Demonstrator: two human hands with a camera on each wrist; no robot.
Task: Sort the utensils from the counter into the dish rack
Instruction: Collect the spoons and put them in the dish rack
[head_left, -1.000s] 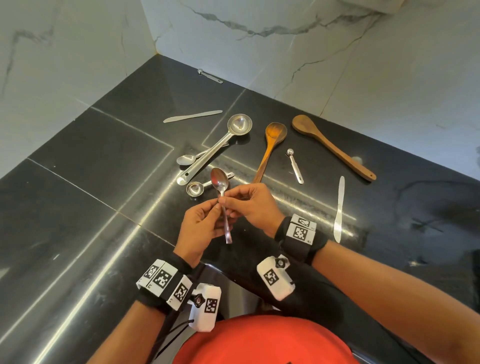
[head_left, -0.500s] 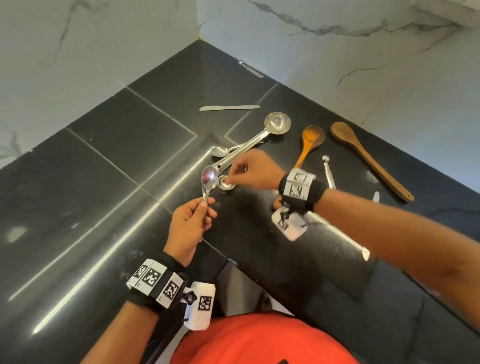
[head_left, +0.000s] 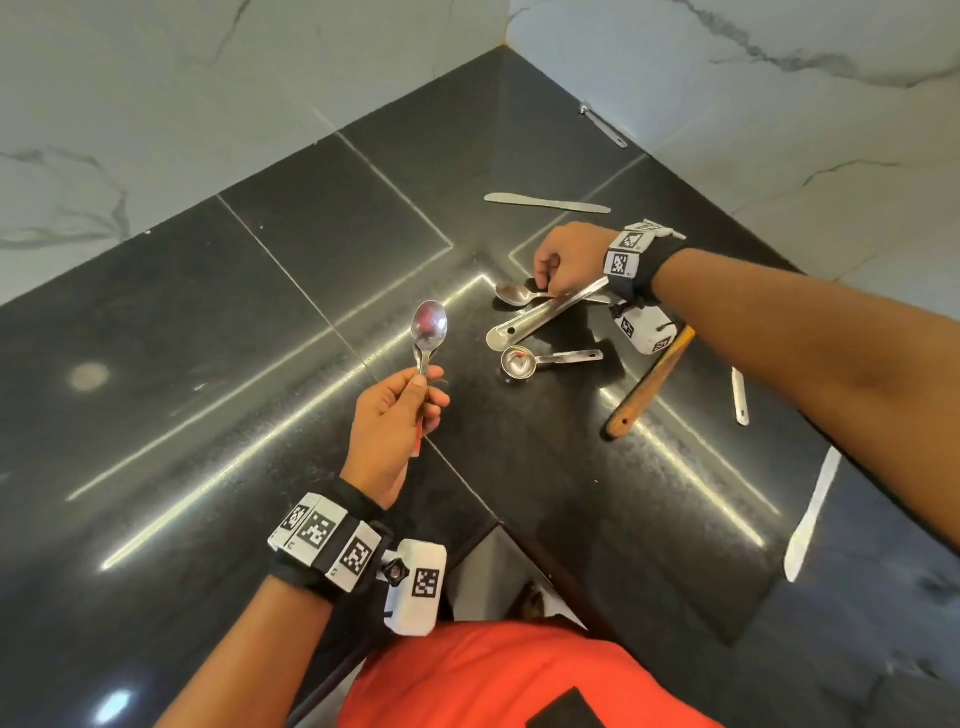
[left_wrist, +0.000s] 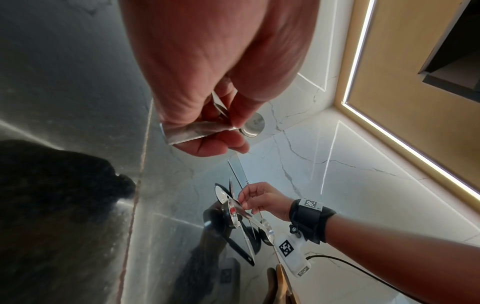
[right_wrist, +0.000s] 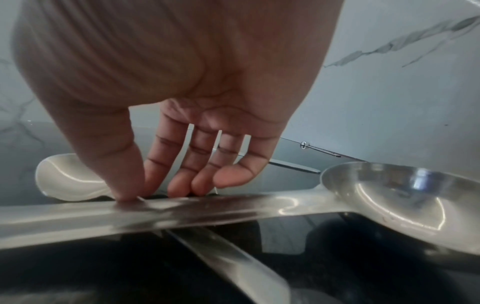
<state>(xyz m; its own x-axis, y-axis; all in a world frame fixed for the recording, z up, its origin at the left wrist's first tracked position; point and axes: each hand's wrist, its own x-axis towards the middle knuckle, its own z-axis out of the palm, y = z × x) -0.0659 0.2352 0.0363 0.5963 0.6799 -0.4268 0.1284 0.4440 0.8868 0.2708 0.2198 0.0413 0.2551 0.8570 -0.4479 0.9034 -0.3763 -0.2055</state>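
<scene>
My left hand (head_left: 423, 382) grips a steel spoon (head_left: 429, 325) by its handle and holds it upright above the black counter (head_left: 260, 322). In the left wrist view its handle (left_wrist: 187, 131) lies across my curled fingers. My right hand (head_left: 545, 280) is down at the utensil pile. Its thumb and fingertips (right_wrist: 153, 191) pinch the neck of a teaspoon (right_wrist: 64, 176) just behind the long ladle handle (right_wrist: 182, 209). The teaspoon (head_left: 511, 292) crosses under the ladle (head_left: 545, 312). A small measuring cup (head_left: 519, 362) lies just in front. No dish rack is in view.
A wooden spoon handle (head_left: 649, 384) lies under my right forearm. A butter knife (head_left: 545, 202) lies behind the pile, and a white knife (head_left: 813, 514) at the right. A metal piece (head_left: 605, 124) lies against the marble wall (head_left: 779, 130). The counter's front corner (head_left: 498, 525) is near my body.
One second ago both hands held the spoon. My right hand let go, passed the measuring cup and reached back to the teaspoon. My left hand keeps the spoon; the view swung left.
</scene>
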